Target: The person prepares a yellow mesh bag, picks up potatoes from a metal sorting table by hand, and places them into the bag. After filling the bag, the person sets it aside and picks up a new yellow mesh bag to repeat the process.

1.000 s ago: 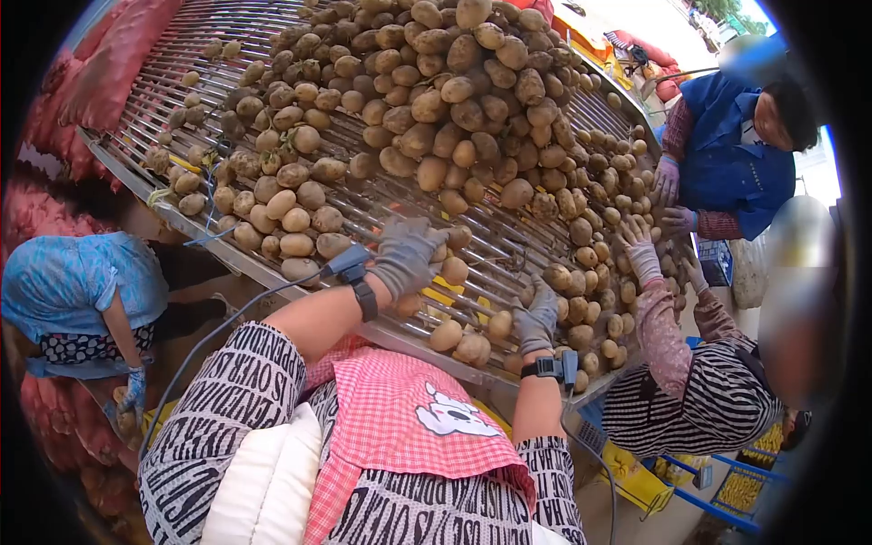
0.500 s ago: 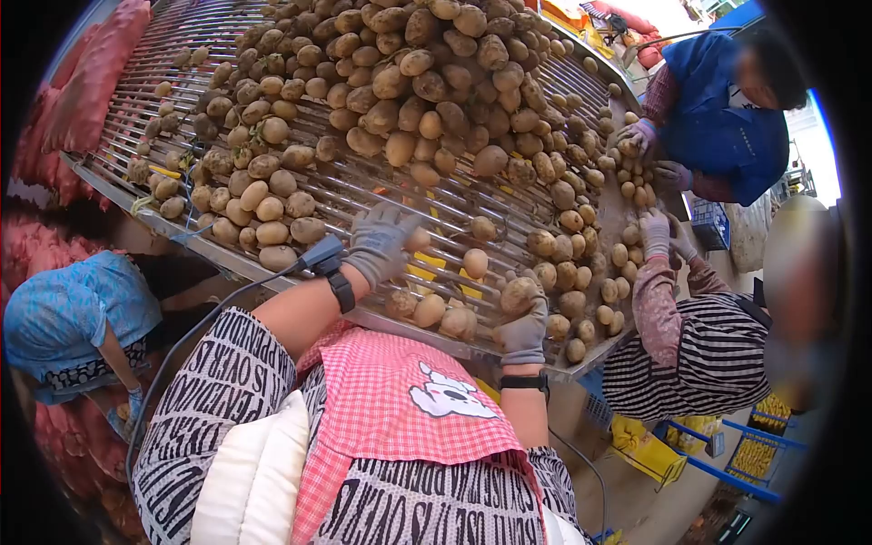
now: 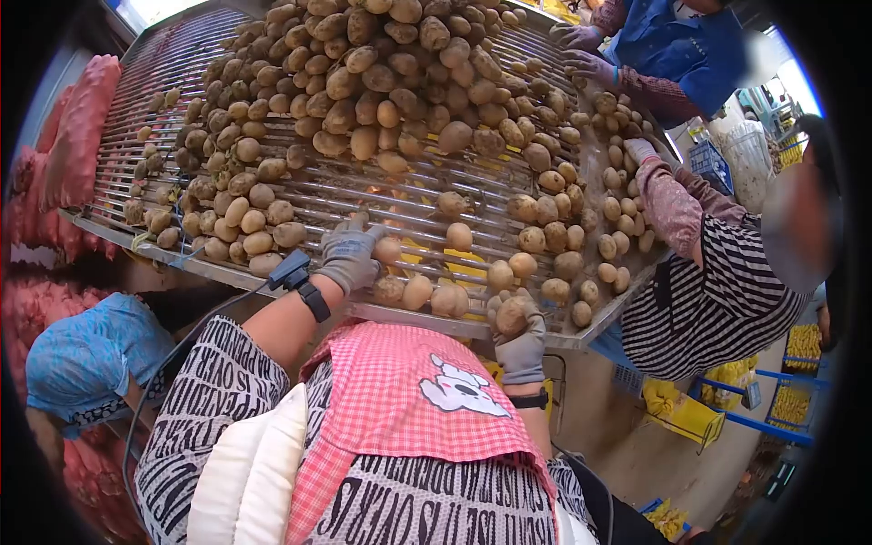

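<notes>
My left hand [image 3: 350,256], in a grey work glove, rests over the metal bars of the rack [image 3: 409,213]. Its fingers are apart, and a pale potato [image 3: 388,250] lies right beside the thumb. At the near edge, my right hand [image 3: 521,350] has its gloved fingers curled round a soil-marked potato [image 3: 511,316]. Two potatoes lie just beyond that hand, one of them a light one [image 3: 522,264]. Between my hands, several potatoes [image 3: 449,301] sit along the metal rim. A large potato heap [image 3: 391,82] covers the rack's far middle.
Two people work at the right side, one in a blue vest [image 3: 677,64], one in a striped top [image 3: 718,309]. Another person in a blue patterned top [image 3: 95,350] bends at the left. Pink mesh sacks [image 3: 82,136] stand left; a yellow bag [image 3: 681,413] is below right.
The whole view has shifted a little. My right hand has drawn back toward the near rim with its potato, and my left hand has moved slightly left. The neighbours' hands have moved too.
</notes>
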Demonstrator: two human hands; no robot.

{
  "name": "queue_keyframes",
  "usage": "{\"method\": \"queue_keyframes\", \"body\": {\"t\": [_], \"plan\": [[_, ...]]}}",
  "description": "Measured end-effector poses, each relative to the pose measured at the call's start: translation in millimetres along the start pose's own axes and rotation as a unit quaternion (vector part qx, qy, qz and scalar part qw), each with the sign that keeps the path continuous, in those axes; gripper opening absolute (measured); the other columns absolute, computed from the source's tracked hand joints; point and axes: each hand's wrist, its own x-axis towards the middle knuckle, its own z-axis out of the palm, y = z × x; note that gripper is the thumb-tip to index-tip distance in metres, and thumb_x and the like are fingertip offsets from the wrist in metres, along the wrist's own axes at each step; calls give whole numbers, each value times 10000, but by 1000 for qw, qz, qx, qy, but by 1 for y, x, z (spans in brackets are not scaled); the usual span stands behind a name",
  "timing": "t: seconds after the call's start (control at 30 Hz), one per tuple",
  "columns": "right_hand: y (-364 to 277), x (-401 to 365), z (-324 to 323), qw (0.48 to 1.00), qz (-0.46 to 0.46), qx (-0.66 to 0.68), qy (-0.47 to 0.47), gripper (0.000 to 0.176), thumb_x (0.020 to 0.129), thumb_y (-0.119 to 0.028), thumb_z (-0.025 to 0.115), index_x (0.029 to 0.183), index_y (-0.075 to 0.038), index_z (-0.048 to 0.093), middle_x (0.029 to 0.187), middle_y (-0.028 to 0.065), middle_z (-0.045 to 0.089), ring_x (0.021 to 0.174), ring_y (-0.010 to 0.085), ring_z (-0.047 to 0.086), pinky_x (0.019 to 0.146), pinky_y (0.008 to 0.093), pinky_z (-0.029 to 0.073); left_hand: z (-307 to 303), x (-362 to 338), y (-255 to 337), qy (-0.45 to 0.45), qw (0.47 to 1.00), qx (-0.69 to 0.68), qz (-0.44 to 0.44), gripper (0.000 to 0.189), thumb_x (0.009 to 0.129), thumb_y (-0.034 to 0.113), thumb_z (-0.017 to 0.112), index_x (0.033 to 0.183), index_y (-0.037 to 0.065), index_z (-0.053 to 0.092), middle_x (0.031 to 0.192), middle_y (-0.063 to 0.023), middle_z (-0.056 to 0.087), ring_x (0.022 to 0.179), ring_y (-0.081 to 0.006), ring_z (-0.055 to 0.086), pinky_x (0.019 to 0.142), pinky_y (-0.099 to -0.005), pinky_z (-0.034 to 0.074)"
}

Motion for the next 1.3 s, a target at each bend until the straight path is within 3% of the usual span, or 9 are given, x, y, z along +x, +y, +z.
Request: {"method": "queue_keyframes", "body": {"t": [0.27,0.33,0.6,0.77,0.83,0.93,1.03,1.1,1.3], "plan": [[-5,-11,8,1000,-5,6,14,439,939,-213,572,1369,-178,489,1309,99,594,1132,260,619,921,443,557,23,-26,-10,39,998,-47,16,602,707,183,742,1289,256,608,1449,-172,462,1325,-362,459,1108,-430,361],[-1,-11,6,1000,-5,-1,12,443,940,-244,574,1369,-161,500,1321,100,592,1146,265,615,930,444,548,46,-31,-19,172,978,-42,108,436,776,272,715,1208,259,651,1428,-187,473,1299,-385,469,1077,-463,391],[4,-15,21,998,12,-45,-30,425,958,-282,569,1354,-135,526,1282,118,616,1121,277,626,928,447,545,11,-34,-19,-21,999,-36,35,700,761,242,745,1413,217,493,1494,-217,373,1309,-494,423,1100,-502,391],[2,-11,55,996,69,-50,-3,297,982,-222,545,1237,-82,608,1025,91,672,938,215,655,845,383,560,20,-21,-49,39,978,-170,112,681,744,114,735,1380,155,494,1451,-219,424,1292,-393,478,1051,-431,451],[5,0,63,978,20,-192,-82,283,992,-223,532,1213,-75,626,987,84,671,912,203,650,822,360,552,12,-14,-67,-153,749,-642,-55,774,729,46,706,1447,141,432,1342,-156,498,1234,-305,525,974,-355,508],[12,9,101,898,-32,-409,-161,296,978,-228,550,1185,-38,643,940,68,661,867,158,626,775,291,520,-3,-19,-75,-218,332,-917,29,707,824,89,617,1488,150,382,1474,-224,405,1361,-335,443,973,-473,538],[35,20,145,798,-44,-574,-177,344,917,-236,613,1211,-59,636,994,94,684,917,205,658,823,326,525,-18,-34,-61,-222,202,-952,56,690,892,271,622,1512,150,343,1504,-236,380,1391,-397,392,1025,-614,468],[49,34,167,445,-270,-807,-278,422,852,-252,661,1249,-112,631,1084,114,693,1013,272,667,852,386,528,-14,-36,-57,-213,178,-958,74,708,898,305,616,1524,155,323,1519,-245,352,1404,-427,358,1039,-641,441],[61,34,240,133,-32,-932,-335,448,807,-230,664,1246,-148,641,1136,94,703,1066,286,675,850,422,541,-12,-41,-53,-171,198,-957,127,654,914,257,628,1506,178,361,1567,-236,249,1441,-479,250,1040,-664,439]]}}
